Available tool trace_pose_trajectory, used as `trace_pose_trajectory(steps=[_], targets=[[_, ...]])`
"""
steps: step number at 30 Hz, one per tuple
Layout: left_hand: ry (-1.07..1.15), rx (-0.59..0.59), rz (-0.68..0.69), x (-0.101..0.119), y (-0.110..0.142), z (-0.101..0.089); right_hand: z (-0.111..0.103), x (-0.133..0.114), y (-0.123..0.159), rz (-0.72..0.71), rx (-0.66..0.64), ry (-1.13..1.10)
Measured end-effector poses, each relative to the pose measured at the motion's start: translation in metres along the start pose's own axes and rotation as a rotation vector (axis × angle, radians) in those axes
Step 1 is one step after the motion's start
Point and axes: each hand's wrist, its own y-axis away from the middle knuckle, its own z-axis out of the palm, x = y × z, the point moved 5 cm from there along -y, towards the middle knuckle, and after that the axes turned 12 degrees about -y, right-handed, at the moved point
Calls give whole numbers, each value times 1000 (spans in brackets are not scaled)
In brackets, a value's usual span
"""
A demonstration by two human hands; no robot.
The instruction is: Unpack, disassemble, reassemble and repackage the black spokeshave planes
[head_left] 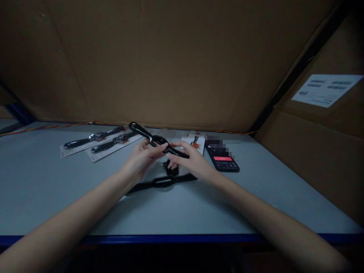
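While both hands point(142, 156) point(195, 160) grip, black tool point(160, 140), between them

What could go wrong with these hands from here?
The black tool, held by the left hand and right hand, might slip and strike the similar black piece below. If the right hand swings outward, it could knock the phone to its right.

Left forearm point(76, 216), right forearm point(270, 220): both bare, slim, tapering; fingers point(157, 150) bare, slender.
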Motion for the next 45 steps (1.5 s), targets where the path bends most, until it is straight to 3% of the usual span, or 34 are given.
trace_pose_trajectory(steps=[4, 11, 16, 19, 22, 26, 28, 32, 34, 40, 45], targets=[[-186, 33, 133, 14, -1, -6, -5, -4, 1, 48, -76, 22], [-197, 13, 110, 34, -7, -25, -19, -26, 5, 128, -104, -33], [-154, -212, 31, 24, -3, -6, -5, -17, 10, 244, -57, -237], [-129, -247, 27, 17, -1, 2, 7, -10, 12, 283, -103, -291], [-119, -199, 16, 13, -3, -2, 7, -9, 9, 217, -133, -175], [-237, -143, 29, 20, -7, -13, -14, -16, 1, 55, 20, -33], [-369, -239, 51, 25, -4, -9, -25, -19, -1, 2, 108, -21], [-641, -580, 96, 27, 13, 10, -38, -26, -2, -94, 236, 34], [-720, -669, 151, 24, 21, 18, -43, -29, -2, -134, 282, 53], [-942, -842, 339, 4, 32, 33, -55, -32, -4, -198, 384, 101], [-1180, -816, 592, 2, 40, 43, -51, -31, -2, -199, 355, 105]])
